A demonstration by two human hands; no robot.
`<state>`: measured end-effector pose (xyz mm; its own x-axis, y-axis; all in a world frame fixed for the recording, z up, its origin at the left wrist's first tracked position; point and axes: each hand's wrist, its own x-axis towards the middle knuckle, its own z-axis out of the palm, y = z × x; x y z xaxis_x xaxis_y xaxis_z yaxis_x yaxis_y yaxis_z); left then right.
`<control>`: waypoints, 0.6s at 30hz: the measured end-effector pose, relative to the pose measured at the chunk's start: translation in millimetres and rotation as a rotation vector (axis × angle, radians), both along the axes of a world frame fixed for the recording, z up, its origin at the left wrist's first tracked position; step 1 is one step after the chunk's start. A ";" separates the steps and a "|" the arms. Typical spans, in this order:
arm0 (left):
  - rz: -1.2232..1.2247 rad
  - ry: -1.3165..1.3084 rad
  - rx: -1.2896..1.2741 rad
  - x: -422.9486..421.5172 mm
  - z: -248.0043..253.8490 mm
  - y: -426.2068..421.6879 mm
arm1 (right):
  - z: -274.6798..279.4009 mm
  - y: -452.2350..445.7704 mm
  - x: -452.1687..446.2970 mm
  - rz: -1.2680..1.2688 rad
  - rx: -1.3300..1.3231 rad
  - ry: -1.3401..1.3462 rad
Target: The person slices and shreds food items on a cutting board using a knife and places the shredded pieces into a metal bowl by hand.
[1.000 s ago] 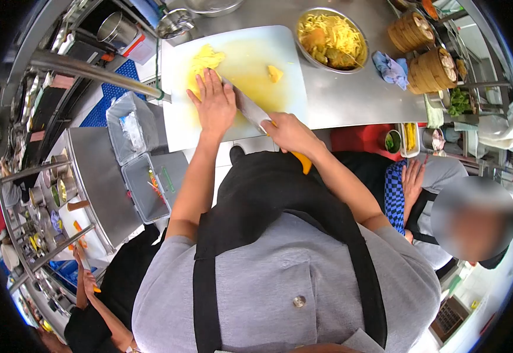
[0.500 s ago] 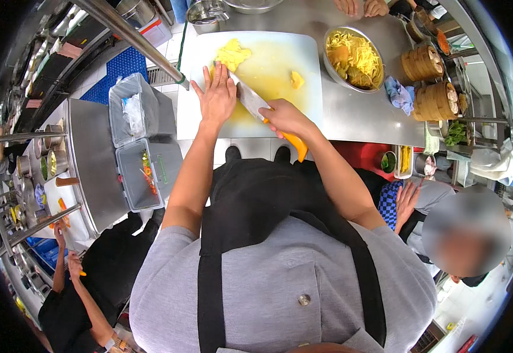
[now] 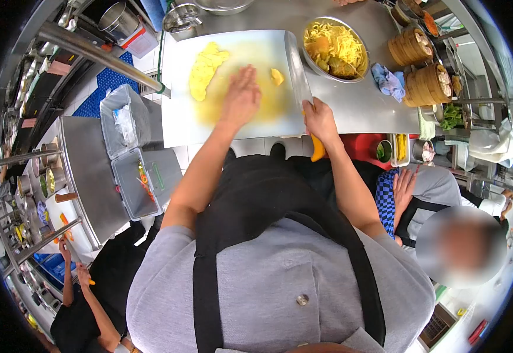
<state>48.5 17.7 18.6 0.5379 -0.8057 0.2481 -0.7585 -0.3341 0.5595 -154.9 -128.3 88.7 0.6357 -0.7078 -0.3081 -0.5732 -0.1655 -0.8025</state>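
My left hand (image 3: 241,100) is over the middle of the white cutting board (image 3: 180,126), fingers extended and slightly blurred, holding nothing visible. Left of it lies a flat spread of yellow slices (image 3: 207,69). A small yellow piece (image 3: 277,76) rests to its right. My right hand (image 3: 320,120) grips the yellow-orange handle of a wide-bladed knife (image 3: 297,67); the blade points away from me along the board's right edge. Yellow liquid stains the board's centre.
A steel bowl of yellow shreds (image 3: 336,50) stands right of the board, with a blue cloth (image 3: 387,82) and bamboo steamers (image 3: 427,85) beyond. Co-workers stand at right and lower left, one holding a knife. Grey bins (image 3: 137,182) are at left.
The knife has moved right, from beside my left hand to the board's right edge. My left hand has shifted right, away from the yellow slices, which now show more fully.
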 end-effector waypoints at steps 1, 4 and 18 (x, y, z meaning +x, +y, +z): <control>-0.068 -0.008 -0.009 -15.2 -1.7 -13.8 | -5.5 -6.2 7.3 -0.007 0.003 -0.001; -0.021 -0.114 0.042 -44.3 -7.4 -43.7 | -20.2 -15.0 33.1 -0.084 0.056 -0.042; -0.027 -0.202 0.214 -47.4 -9.6 -52.3 | -23.1 -29.4 52.5 0.034 0.078 -0.001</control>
<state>1.1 -34.6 9.0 0.4726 -0.8645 0.1713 -0.8576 -0.4063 0.3153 -102.5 -157.7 65.6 0.6592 -0.6599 -0.3605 -0.5673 -0.1219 -0.8144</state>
